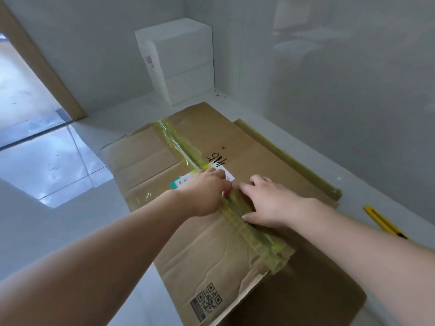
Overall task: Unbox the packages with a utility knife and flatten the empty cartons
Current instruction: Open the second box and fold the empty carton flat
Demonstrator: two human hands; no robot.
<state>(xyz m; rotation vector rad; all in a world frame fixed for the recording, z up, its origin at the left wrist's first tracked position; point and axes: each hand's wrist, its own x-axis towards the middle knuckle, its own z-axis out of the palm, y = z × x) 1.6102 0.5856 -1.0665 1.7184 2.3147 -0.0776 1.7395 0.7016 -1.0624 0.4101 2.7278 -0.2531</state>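
Observation:
A brown carton point(164, 158) lies flat on the white floor, with a strip of yellowish tape point(181, 144) running along its middle seam and a shipping label under my hands. My left hand point(207, 191) rests on the carton left of the seam, fingers curled against the tape ridge. Just right of the seam, my right hand point(266, 201) presses down with fingers spread, holding nothing. A yellow utility knife point(383, 222) lies on the floor to the right, apart from both hands.
Stacked white boxes point(181, 62) stand in the far corner against the wall. A wooden door frame point(40, 64) and a doorway to a glossy tiled floor point(47, 165) are at the left. A white wall runs close along the right.

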